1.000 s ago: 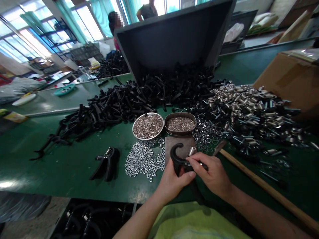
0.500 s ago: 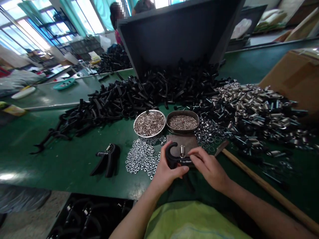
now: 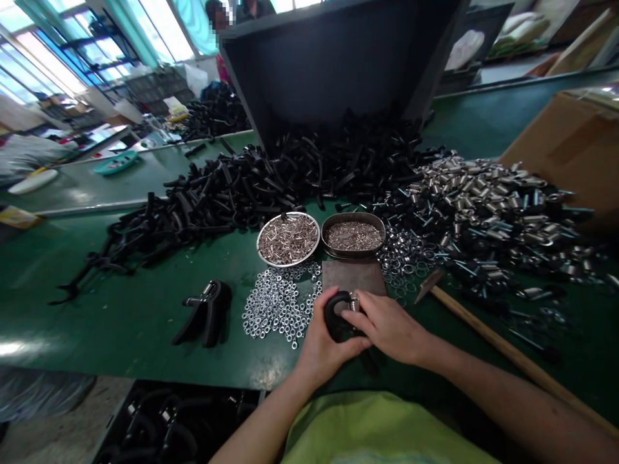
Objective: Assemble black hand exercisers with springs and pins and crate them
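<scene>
My left hand (image 3: 320, 345) is wrapped round a black curved hand-grip part (image 3: 331, 310), holding it in front of my body. The fingers of my right hand (image 3: 389, 327) are closed on a metal coil spring (image 3: 354, 302) at the upper side of that part; the thumb and fingers hide much of the contact. Behind both hands lies a flat metal plate (image 3: 351, 276). Close to the left hand spreads a heap of small metal nuts (image 3: 273, 303). Farther left, a V-shaped black hand grip (image 3: 206, 312) with a spring at its top rests on the green table (image 3: 140, 341).
A round dish of pins (image 3: 290, 240) and an oval tin of tiny metal pieces (image 3: 353, 236) stand beyond the plate. A wooden-handled hammer (image 3: 476, 328) lies right. Black handles (image 3: 232, 183), springs (image 3: 488, 187), a grey bin (image 3: 338, 71) and a cardboard box (image 3: 565, 148) surround these.
My right hand has moved left and its fingers have closed on the spring, which stood exposed before. The black part has turned in my left hand, hiding its lettering.
</scene>
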Motion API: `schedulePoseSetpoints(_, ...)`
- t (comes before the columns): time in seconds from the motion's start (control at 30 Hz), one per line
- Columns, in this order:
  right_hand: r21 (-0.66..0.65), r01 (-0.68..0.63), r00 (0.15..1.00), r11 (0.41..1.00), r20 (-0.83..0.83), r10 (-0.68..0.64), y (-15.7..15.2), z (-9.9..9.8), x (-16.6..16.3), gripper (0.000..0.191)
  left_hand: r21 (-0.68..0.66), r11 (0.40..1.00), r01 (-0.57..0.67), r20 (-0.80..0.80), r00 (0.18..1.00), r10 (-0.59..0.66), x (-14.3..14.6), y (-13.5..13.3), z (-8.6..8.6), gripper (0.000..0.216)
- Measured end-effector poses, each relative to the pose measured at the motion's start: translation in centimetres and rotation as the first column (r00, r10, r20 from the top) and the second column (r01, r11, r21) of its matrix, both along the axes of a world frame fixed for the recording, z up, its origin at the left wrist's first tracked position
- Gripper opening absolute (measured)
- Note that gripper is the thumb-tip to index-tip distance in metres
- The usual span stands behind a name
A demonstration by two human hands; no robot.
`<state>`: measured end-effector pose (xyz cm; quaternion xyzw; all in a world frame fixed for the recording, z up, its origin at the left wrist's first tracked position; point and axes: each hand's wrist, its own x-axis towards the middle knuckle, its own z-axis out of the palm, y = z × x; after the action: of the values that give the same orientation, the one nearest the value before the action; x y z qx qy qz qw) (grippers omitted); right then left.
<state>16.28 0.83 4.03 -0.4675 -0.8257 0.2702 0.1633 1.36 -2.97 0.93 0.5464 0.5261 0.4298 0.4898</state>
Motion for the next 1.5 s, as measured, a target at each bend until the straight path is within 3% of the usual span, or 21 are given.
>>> schedulePoseSetpoints(0.07, 0.022, -0.021, 0.998, 1.000, 0.056, 0.020, 0.0, -0.2, 0.0, 0.022, 0.011, 0.998, 0.069, -0.008, 0.998, -0.069, -0.2, 0.2, -0.3, 0.081)
schedulePoseSetpoints(0.2, -0.054, 0.033, 0.988, 0.998, 0.151, -0.025, 1.3, -1.0, 0.2, 0.029, -0.019, 0.991, 0.130, 0.011, 0.992, -0.129, 0.0, 1.4, -1.5, 0.082)
schedulePoseSetpoints(0.33, -0.113, -0.050, 0.917, 0.992, 0.389, 0.091, 4.3, -1.6, 0.9, 0.040, 0.036, 0.989, 0.144, -0.261, 0.956, -0.130, -0.3, 4.2, -2.4, 0.071)
schedulePoseSetpoints(0.47, 0.031, -0.109, 0.869, 0.994, 0.487, 0.080, 8.1, -1.0, -0.1, 0.032, 0.330, 0.942, 0.059, -0.571, 0.807, 0.150, -3.4, 8.4, -1.7, 0.032)
schedulePoseSetpoints(0.57, 0.177, -0.134, 0.907, 0.975, 0.419, 0.049, 11.3, -0.4, -3.0, 0.024, 0.404, 0.914, -0.030, -0.738, 0.580, 0.345, -6.5, 11.7, -0.8, 0.019)
schedulePoseSetpoints(0.63, 0.228, -0.158, 0.918, 0.961, 0.392, 0.058, 13.3, -0.4, -5.3, 0.025, 0.353, 0.935, -0.037, -0.830, 0.449, 0.331, -7.9, 13.4, -0.5, 0.018)
schedulePoseSetpoints(0.73, 0.274, -0.191, 0.925, 0.943, 0.370, 0.080, 15.7, -0.9, -8.4, 0.030, 0.263, 0.965, -0.017, -0.885, 0.395, 0.248, -8.5, 14.8, -0.5, 0.011)
schedulePoseSetpoints(0.87, 0.278, -0.205, 0.931, 0.938, 0.352, 0.100, 17.2, -1.8, -10.3, 0.029, 0.275, 0.961, -0.041, -0.872, 0.409, 0.267, -8.2, 15.2, -0.9, 0.010)
schedulePoseSetpoints(1.07, 0.249, -0.152, 0.963, 0.956, 0.257, 0.087, 18.0, -2.8, -10.1, 0.016, 0.323, 0.936, -0.136, -0.820, 0.454, 0.349, -8.9, 15.5, -1.0, 0.017)
schedulePoseSetpoints(1.13, 0.227, -0.110, 0.977, 0.968, 0.205, 0.063, 18.2, -2.7, -9.9, 0.012, 0.349, 0.918, -0.191, -0.769, 0.501, 0.396, -8.9, 15.5, -0.6, 0.019)
schedulePoseSetpoints(1.23, 0.183, -0.040, 0.994, 0.982, 0.112, 0.020, 17.8, -2.0, -9.4, 0.011, 0.337, 0.905, -0.261, -0.641, 0.640, 0.423, -8.1, 14.7, 0.1, 0.020)
schedulePoseSetpoints(1.37, 0.124, 0.013, 1.000, 0.992, -0.023, -0.010, 15.5, -1.1, -6.8, 0.011, 0.170, 0.963, -0.208, -0.427, 0.865, 0.263, -5.7, 11.5, -0.1, 0.021)
schedulePoseSetpoints(1.5, -0.041, 0.043, 0.956, 0.998, -0.288, -0.053, 11.7, -2.2, -2.4, 0.010, 0.042, 0.999, -0.019, -0.373, 0.927, 0.033, -2.9, 7.4, -1.6, 0.021)
